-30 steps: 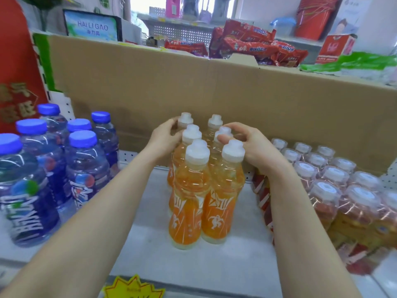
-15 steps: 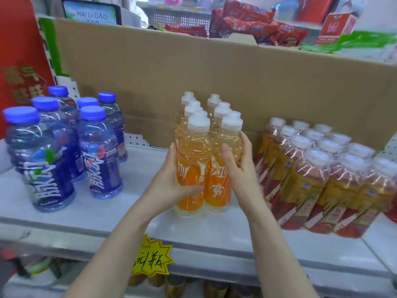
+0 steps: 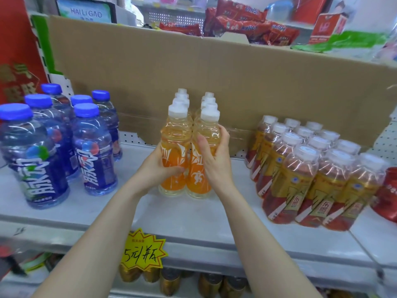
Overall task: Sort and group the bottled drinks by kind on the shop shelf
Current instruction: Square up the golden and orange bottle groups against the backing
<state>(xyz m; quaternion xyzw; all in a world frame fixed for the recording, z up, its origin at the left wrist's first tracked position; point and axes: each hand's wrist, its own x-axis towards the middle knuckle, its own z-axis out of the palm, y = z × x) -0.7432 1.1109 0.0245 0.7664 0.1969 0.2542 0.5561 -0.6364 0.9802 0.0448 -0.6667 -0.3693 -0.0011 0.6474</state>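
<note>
Several orange drink bottles (image 3: 175,147) with white caps stand in two tight rows at the middle of the white shelf (image 3: 193,214). My left hand (image 3: 158,168) wraps the front left orange bottle. On the front right orange bottle (image 3: 197,175) rests my right hand (image 3: 214,155), fingers curled round it. Blue-capped bottles (image 3: 94,151) with blue labels stand grouped at the left. Clear-capped bottles with gold and red labels (image 3: 300,179) fill the right side.
A brown cardboard sheet (image 3: 236,78) backs the shelf. A yellow starburst price tag (image 3: 142,251) hangs on the front edge. Red snack packs (image 3: 247,24) lie above. A red can (image 3: 386,196) sits at the far right; gold-lidded jars (image 3: 169,282) stand on the shelf below.
My hands slid from the caps down to the bodies of the front orange bottles. The view pulled back and tilted down, showing the shelf edge and price tag.
</note>
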